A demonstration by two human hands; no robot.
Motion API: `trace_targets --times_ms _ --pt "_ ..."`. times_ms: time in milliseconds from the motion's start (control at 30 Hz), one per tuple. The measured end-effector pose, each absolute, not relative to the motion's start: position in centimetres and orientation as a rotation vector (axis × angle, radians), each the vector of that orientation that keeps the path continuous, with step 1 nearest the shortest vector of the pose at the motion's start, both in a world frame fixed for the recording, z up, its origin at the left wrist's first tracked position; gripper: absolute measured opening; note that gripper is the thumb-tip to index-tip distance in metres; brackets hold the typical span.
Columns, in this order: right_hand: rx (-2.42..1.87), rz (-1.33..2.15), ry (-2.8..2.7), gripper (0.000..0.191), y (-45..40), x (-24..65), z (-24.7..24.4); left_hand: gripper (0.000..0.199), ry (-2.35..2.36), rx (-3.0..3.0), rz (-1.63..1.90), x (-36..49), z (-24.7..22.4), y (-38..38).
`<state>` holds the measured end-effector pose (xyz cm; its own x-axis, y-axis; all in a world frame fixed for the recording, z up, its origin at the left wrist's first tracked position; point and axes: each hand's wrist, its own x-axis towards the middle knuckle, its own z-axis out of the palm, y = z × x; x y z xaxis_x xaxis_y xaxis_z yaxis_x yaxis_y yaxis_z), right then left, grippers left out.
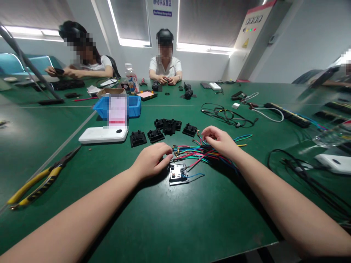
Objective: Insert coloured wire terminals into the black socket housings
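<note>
A bundle of coloured wires (197, 151) lies on the green table between my hands. My left hand (153, 160) is at its left end, fingers curled near the wire tips; whether it grips one cannot be made out. Just below, a square black module (178, 174) lies with its light inner face up, a red and a blue wire reaching from it. My right hand (218, 140) is over the bundle's upper right side, with fingers bent near some thin wire ends; what it holds is too small to tell. Several black modules (169, 126) sit beyond my hands.
Yellow-handled pliers (45, 180) lie at the left, near a white power bank (102, 135) and a blue bin (134, 106) with a phone before it. Black cables (227, 115) lie at the back right. Two people sit across the table; another is partly visible at right.
</note>
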<state>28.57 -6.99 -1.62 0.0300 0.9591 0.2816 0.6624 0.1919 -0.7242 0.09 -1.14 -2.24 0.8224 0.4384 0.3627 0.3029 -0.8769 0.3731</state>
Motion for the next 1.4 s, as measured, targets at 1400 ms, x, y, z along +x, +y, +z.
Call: trace_targets --times_ms 1400 --pt "-1.622 0.022 -2.320 0.009 -8.8 25.7 -1.2 0.028 0.508 2.615 0.428 1.3 -1.9 -4.6"
